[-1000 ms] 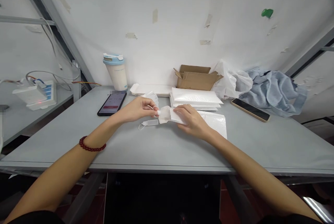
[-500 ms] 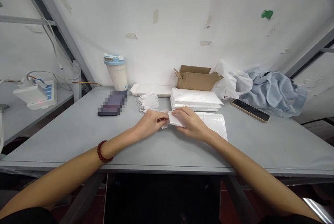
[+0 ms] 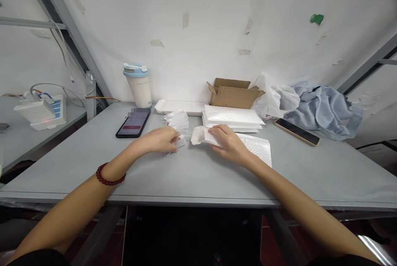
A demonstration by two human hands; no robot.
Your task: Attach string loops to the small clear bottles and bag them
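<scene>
My left hand (image 3: pixel 161 139) rests on the grey table (image 3: pixel 198 175), its fingers curled over a small white folded mask (image 3: pixel 179 143) with a thin loop. My right hand (image 3: pixel 228 144) presses down on a small white pouch (image 3: pixel 200 134) whose open end faces left. Under my right wrist lies a clear bubble-wrap bag (image 3: pixel 259 148). A loose pile of white masks (image 3: pixel 176 119) sits just behind my left hand.
A stack of white bags (image 3: pixel 232 117) and an open cardboard box (image 3: pixel 234 91) stand behind. A phone (image 3: pixel 133 124) and lidded cup (image 3: pixel 138 85) are at left; a second phone (image 3: pixel 296 131), plastic bag (image 3: pixel 274 94) and blue cloth (image 3: pixel 322 107) at right.
My left hand has drawn away from the pouch to the left and now covers a single mask on the table. My right hand stays on the pouch.
</scene>
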